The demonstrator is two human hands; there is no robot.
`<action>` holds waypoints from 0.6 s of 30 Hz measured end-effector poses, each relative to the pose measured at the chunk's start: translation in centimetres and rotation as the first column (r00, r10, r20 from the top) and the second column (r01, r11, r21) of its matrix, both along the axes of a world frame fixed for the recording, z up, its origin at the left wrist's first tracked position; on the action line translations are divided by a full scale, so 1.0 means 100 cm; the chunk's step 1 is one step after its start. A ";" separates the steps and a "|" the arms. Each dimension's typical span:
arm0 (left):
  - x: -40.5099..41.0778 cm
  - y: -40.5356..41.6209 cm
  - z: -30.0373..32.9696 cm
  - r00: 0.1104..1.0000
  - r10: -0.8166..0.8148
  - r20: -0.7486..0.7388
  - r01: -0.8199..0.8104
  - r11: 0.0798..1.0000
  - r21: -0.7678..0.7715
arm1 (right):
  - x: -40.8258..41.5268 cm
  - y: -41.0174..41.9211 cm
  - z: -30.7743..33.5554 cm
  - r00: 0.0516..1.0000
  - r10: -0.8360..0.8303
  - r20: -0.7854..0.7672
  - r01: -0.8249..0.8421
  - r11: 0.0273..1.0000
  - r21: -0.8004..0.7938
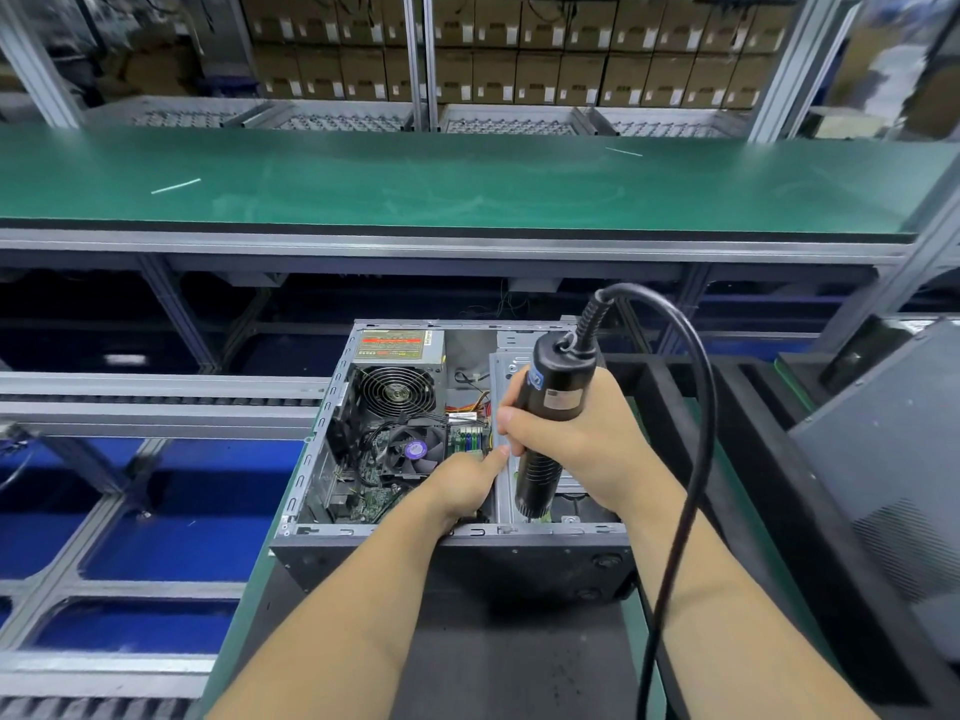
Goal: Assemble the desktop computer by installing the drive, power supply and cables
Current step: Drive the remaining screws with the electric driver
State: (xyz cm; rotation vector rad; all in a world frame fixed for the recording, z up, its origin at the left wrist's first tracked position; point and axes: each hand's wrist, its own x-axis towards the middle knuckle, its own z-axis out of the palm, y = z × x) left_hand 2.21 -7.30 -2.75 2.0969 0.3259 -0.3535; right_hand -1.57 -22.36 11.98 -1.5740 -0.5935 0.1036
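No text legible anywhere. Power supply (399,345) carries red-and-white label, print too small. Electric screwdriver (553,407) bears blue sticker and pale label, both blurred. Stacked cartons (519,54) show white labels, unreadable.

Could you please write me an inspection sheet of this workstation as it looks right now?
Surface: green mat bench carrying the open computer case; a dark pad lies in front of it.
Job's things: power supply seated in the case's far left corner; CPU cooler fan on the motherboard; drive cage on the right side.
Clutter: two small white strips on the green conveyor.
Hands: right hand has its grip around the electric screwdriver, held upright over the drive cage; left hand reaches into the case, thumb towards the tool.
Cables: screwdriver cord loops over the right forearm; coloured wires beside the power supply.
Surroundings: stacked cartons behind; dark side panel at right.
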 end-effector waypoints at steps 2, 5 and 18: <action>-0.001 -0.001 0.002 1.000 0.008 -0.013 -0.008 1.000 -0.019 | 0.002 0.000 0.000 1.000 -0.009 0.002 0.009 1.000 -0.010; -0.001 0.000 0.004 0.999 0.022 -0.033 -0.023 0.999 -0.046 | 0.004 -0.002 -0.002 0.999 -0.022 -0.028 0.023 0.999 0.028; -0.009 -0.001 0.016 0.995 0.097 -0.012 -0.096 0.994 0.060 | 0.004 -0.008 -0.005 0.999 -0.035 -0.041 0.039 0.994 0.101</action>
